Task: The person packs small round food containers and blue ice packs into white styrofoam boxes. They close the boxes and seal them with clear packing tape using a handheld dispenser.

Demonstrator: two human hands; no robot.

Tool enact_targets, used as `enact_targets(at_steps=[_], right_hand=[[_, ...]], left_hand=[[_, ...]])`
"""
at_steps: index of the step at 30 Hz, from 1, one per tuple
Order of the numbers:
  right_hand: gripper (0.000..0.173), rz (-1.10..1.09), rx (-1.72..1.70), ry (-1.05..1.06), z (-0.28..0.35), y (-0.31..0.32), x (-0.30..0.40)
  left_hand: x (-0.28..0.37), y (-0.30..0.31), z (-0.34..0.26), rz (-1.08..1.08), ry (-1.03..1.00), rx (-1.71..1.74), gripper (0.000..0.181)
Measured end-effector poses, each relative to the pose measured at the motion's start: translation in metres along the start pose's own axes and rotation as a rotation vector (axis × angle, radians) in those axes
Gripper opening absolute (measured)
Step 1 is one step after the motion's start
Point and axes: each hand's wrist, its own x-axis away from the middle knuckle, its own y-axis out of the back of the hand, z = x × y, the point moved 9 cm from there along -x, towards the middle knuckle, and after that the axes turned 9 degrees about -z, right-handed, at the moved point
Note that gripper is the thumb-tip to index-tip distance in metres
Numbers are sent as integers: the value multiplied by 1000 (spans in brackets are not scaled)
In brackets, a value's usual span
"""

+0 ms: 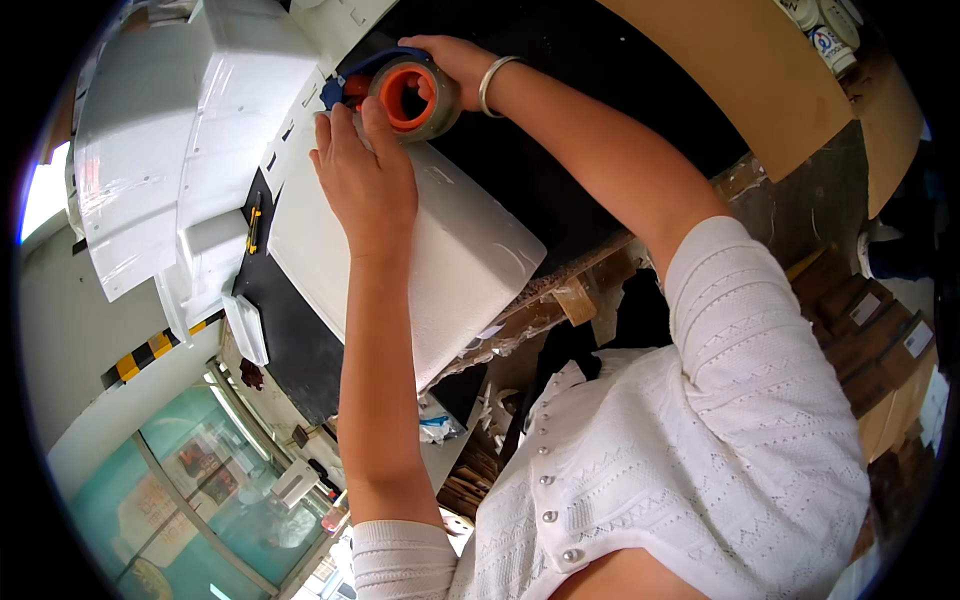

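Observation:
My right hand (461,67) grips a tape dispenser (352,84) with a blue handle and red parts. It carries a wide roll of packing tape (446,112) on an orange core. A white box (450,247), foam by its look, lies under my hands on the black tabletop (517,135). Its far end is partly hidden by the dispenser and my left hand. My left hand (367,176) is over the box's far part, beside the roll, fingers spread and pointing at the dispenser. Whether its fingertips press on tape cannot be made out.
Stacked white boxes (142,150) rise at the left. A yellow-and-black utility knife (254,223) and a small white tray (246,330) lie near them. A brown cardboard sheet (750,67) covers the upper right, with white bottles (831,49) beyond. Cardboard boxes (874,330) are stacked at the right.

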Motion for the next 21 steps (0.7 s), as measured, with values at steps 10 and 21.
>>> enact_targets(at_steps=[10,21], right_hand=[[38,-220,-73,47,-145,184,297],[38,-349,-440,-158,-122,123,217]], left_hand=[[9,0,22,38,134,177,56],[25,105,264,233,553,-481,69]])
